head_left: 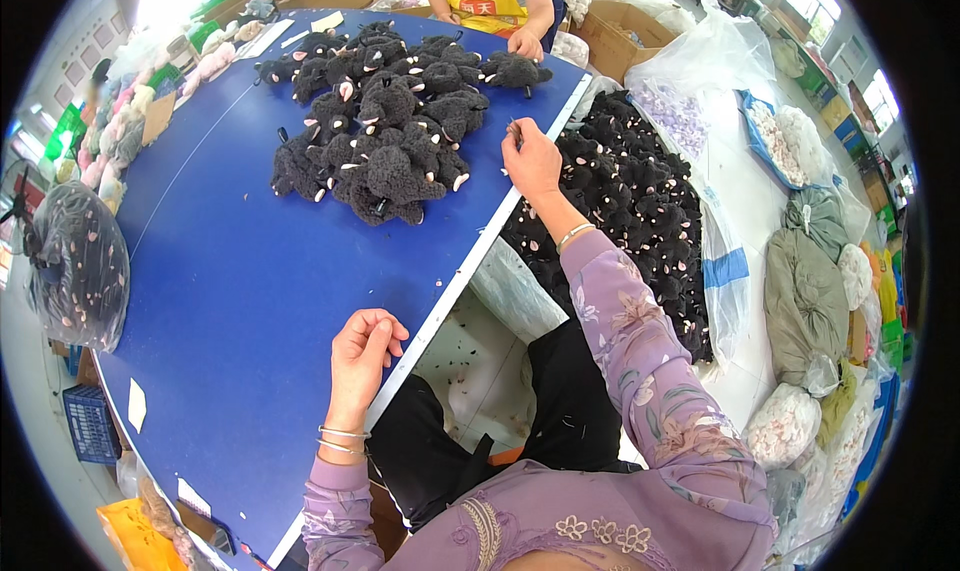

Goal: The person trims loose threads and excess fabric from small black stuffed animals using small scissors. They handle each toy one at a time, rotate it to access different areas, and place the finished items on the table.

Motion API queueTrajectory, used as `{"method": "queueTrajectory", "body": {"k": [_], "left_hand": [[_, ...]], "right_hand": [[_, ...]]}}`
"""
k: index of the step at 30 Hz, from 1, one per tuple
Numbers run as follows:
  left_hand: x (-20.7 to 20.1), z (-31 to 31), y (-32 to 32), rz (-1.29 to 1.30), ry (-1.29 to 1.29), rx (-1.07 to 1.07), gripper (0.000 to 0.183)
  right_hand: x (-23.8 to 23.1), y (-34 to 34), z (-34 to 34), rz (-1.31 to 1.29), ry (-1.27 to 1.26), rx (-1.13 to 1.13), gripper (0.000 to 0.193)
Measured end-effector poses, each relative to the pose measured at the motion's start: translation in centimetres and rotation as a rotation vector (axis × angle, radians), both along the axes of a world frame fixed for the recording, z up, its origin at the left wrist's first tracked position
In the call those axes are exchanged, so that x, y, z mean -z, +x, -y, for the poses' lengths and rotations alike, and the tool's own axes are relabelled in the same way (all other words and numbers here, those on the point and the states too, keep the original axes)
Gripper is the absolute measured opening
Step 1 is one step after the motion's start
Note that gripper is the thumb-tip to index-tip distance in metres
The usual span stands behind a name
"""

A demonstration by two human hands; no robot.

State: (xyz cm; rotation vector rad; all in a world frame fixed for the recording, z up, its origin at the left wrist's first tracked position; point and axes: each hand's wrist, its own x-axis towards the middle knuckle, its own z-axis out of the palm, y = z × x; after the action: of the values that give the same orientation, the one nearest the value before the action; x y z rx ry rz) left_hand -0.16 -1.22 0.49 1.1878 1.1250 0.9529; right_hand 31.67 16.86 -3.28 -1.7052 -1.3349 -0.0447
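My left hand (365,356) rests at the near edge of the blue table (250,261), its fingers loosely curled and thumb against them. Nothing shows in it. Farther up the same edge, my right hand (535,161) is pinched closed. A small dark tip shows at its fingertips, too small to name. Left of that hand lies a heap of dark grey plush toys (390,121) with small pink and white parts. To its right, below the table edge, many small black pieces with pale pink bits (635,211) fill a large clear plastic bag (725,256).
Across the table a person in a yellow apron (485,1) has one hand by a plush toy (512,71). A stuffed clear bag (75,266) stands at the left rim. Several sacks (810,301) line the right side. A blue crate (92,424) sits at lower left.
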Motion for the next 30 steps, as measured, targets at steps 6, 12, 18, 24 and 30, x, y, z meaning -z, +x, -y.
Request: {"method": "queueTrajectory", "body": {"k": [6,12,18,24,30], "left_hand": [[-0.13,0.06,0.09,-0.014,0.000,-0.002,0.011],[-0.16,0.12,0.07,-0.005,-0.007,-0.001,0.011],[-0.25,0.10,0.06,0.006,-0.009,-0.002,0.010],[-0.11,0.04,0.13,-0.010,0.000,0.011,0.011],[-0.17,0.11,0.07,-0.023,0.009,0.003,0.011]], "right_hand": [[0.06,-0.04,-0.02,0.003,0.014,-0.006,0.015],[-0.04,-0.06,0.10,-0.006,0.020,-0.009,0.016],[-0.13,-0.09,0.06,-0.013,0.006,-0.004,0.015],[0.01,0.05,0.16,-0.036,0.018,-0.002,0.016],[-0.04,-0.21,0.06,-0.025,0.011,0.010,0.016]]}}
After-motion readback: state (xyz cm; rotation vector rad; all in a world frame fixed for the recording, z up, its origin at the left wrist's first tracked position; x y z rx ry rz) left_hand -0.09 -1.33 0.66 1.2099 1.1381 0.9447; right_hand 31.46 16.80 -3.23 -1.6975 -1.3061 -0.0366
